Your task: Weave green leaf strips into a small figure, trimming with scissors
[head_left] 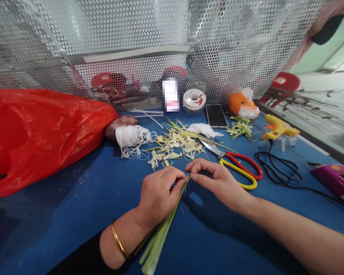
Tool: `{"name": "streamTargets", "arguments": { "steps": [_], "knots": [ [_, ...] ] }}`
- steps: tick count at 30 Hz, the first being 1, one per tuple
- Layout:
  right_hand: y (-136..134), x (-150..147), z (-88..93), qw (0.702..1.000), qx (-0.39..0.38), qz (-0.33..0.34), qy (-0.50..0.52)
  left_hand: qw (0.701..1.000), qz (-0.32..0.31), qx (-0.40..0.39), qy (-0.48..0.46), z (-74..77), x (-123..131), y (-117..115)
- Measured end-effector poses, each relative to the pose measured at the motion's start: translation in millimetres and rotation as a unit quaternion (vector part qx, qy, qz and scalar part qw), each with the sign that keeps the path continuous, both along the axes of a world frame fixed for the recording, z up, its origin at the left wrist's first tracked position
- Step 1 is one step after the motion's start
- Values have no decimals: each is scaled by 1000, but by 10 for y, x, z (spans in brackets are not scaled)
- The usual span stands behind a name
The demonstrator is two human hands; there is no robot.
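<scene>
Head view: stalks [157,244] are pinched by the left hand [160,191]; thread [188,177] is apparently being tied by the right hand [216,179], narrowly curled, grip unclear; steady tension seems needed.

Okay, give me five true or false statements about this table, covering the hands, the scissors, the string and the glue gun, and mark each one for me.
1. The left hand holds the green stalks near their upper end. True.
2. The scissors are in the right hand. False: they lie on the blue table, and the right hand's thumb and fingers are at the upper tip of the stalks.
3. The scissors have one red handle and one yellow handle. True.
4. In the picture, the glue gun lies left of the white string. False: it lies well to the right of it.
5. A gold bangle is on the right wrist. False: it is on the left wrist.
</scene>
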State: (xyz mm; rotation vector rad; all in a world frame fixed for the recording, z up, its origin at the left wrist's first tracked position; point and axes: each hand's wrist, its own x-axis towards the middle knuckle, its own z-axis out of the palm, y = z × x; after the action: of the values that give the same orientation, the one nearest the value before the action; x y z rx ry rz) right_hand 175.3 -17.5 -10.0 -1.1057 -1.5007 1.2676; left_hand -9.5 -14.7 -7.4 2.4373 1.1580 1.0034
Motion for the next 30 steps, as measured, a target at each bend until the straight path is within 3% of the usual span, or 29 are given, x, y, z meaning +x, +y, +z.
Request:
{"name": "streamTargets", "arguments": {
  "steps": [4,10,13,22,30],
  "knots": [
    [-6,35,9,994,-71,6,81,1000,10,3,0,-12,-3,11],
    [-20,-2,-18,996,68,-18,-49,1000,1,-2,-6,-8,1,8],
    [-8,-10,-29,995,77,-15,-60,1000,-14,-6,-13,-14,0,8],
    [-11,9,58,998,-49,16,24,1000,-6,-8,-20,-35,-9,22],
    [-4,16,22,985,-131,18,114,1000,-4,-12,-24,-30,-8,9]
  ]
}}
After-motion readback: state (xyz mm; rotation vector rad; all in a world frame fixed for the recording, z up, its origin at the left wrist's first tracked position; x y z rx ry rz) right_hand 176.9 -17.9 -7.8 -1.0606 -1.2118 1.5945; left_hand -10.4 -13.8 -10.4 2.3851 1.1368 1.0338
